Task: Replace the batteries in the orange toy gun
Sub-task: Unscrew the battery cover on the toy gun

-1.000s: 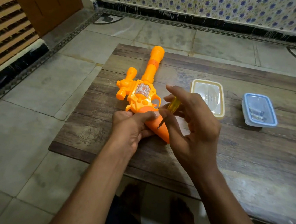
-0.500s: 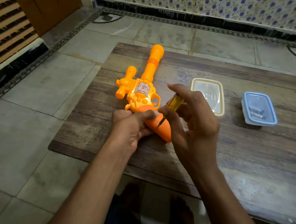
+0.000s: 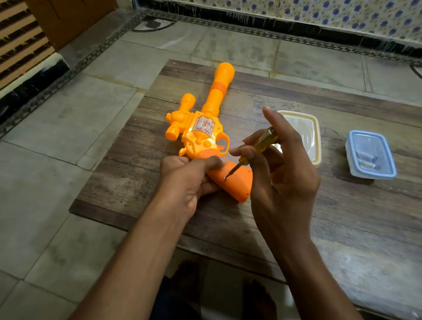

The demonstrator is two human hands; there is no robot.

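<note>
The fingers [image 3: 244, 151] of your right hand [image 3: 285, 183] pinch the screwdriver [image 3: 262, 141] on its yellow handle, index raised straight, so you can twirl the shaft with its tip set on the gun [image 3: 202, 133] at the grip (likely the cover screw, too small to confirm). In this head view your left hand [image 3: 184, 180] curls round the grip's top, pinning the gun flat on the table [image 3: 354, 227] against that twist. A cream box [image 3: 316, 142] and a blue box [image 3: 370, 155] sit to the right, probably for screws and batteries.

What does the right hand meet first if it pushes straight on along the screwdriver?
The toy gun's grip: the tip of the screwdriver in the right hand seems to touch it, though depth is unclear.
</note>
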